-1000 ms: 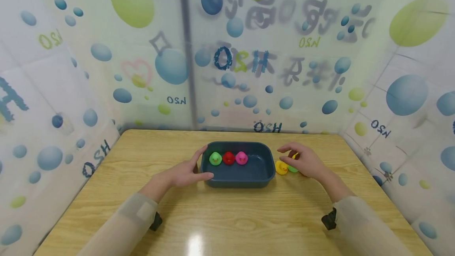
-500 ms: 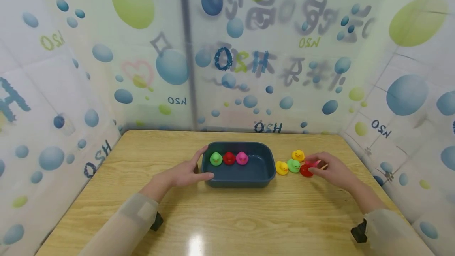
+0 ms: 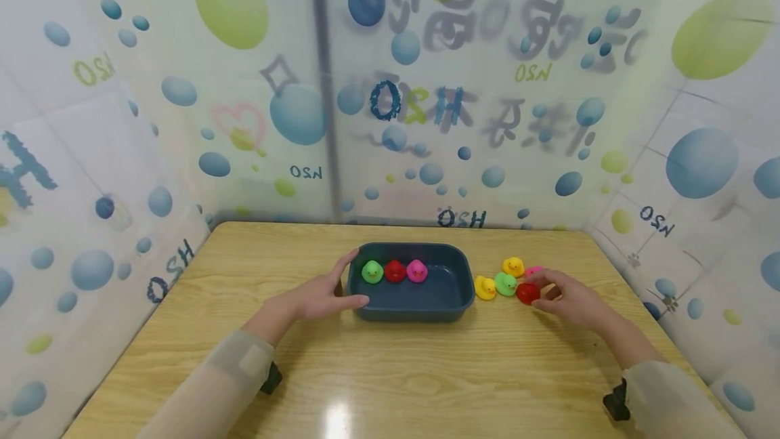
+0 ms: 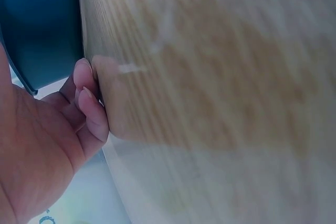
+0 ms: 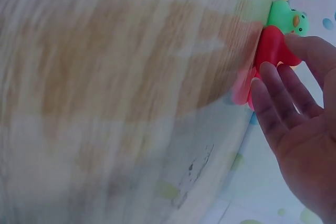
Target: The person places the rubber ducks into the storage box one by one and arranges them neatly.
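A dark blue plastic tub [image 3: 411, 316] stands on the table. In it sit three rubber ducks in a row: a green duck [image 3: 372, 272], a red duck [image 3: 395, 272] and a pink duck [image 3: 417, 272]. My left hand [image 3: 313, 300] holds the tub's left end, thumb over the front rim and forefinger at the back corner. Right of the tub, my right hand [image 3: 569, 298] pinches another red duck [image 5: 269, 48] between thumb and fingers, low at the table. A second pink duck [image 3: 533, 270] shows partly behind that hand.
Beside the tub lie a yellow duck [image 3: 485, 288], a second green duck [image 3: 506, 284] and another yellow duck [image 3: 513, 266], close to the held red duck. A patterned curtain [image 3: 396, 175] hangs behind the wooden table [image 3: 414, 378].
My right hand has moved right, from over the yellow and green ducks to the red duck, and its fingers have come in round it. My left hand stays at the tub.
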`<state>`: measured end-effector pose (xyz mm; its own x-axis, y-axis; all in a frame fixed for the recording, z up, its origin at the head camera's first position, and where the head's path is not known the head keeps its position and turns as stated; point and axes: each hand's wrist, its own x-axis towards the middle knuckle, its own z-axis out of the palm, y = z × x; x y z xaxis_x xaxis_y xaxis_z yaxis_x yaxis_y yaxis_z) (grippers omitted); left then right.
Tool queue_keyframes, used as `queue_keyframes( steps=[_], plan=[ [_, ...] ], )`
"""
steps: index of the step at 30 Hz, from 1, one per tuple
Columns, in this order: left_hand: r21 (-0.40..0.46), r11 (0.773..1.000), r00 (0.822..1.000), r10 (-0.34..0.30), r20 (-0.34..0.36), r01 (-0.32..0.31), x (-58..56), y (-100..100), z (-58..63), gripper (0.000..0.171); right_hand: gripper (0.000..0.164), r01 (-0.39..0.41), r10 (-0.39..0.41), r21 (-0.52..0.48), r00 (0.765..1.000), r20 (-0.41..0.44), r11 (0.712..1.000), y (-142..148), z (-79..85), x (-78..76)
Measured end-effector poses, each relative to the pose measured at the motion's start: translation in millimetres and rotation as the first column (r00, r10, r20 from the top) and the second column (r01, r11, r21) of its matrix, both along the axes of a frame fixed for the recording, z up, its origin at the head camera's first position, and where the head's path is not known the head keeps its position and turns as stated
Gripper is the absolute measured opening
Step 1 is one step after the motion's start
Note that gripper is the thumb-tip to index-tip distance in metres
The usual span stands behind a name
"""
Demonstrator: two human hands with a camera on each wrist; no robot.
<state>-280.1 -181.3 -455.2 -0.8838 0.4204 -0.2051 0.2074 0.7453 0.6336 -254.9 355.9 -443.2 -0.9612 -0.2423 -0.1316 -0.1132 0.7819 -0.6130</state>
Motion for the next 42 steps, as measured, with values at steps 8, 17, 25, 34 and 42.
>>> queue_keyframes(
  steps=[8,17,25,34,42],
  plan=[
    [-0.003,1.0,1.0,0.002,0.001,-0.002,0.5,0,0.4,0.112,0.039,0.021,-0.021,-0.033,1.0,0.022,0.999,-5,0.2,3.2],
    [-0.004,1.0,1.0,0.006,0.005,-0.006,0.1,0,-0.2,0.112,0.031,-0.015,0.015,-0.029,1.0,-0.019,0.999,-10,1.4,8.7],
    [0.002,1.0,1.0,0.006,0.006,-0.006,0.4,0,0.3,0.112,0.028,-0.054,0.052,-0.034,0.997,-0.057,0.998,-9,0.0,10.8],
    [0.002,1.0,1.0,0.007,0.006,-0.007,-0.4,0,-0.4,0.111,0.034,-0.068,0.056,-0.073,0.987,-0.151,0.995,-15,6.2,16.6],
    [0.0,1.0,1.0,0.002,0.006,-0.002,-0.5,1,1.1,0.112,0.031,-0.123,0.082,-0.15,0.963,-0.257,0.981,-33,22.1,15.3]
  ],
)
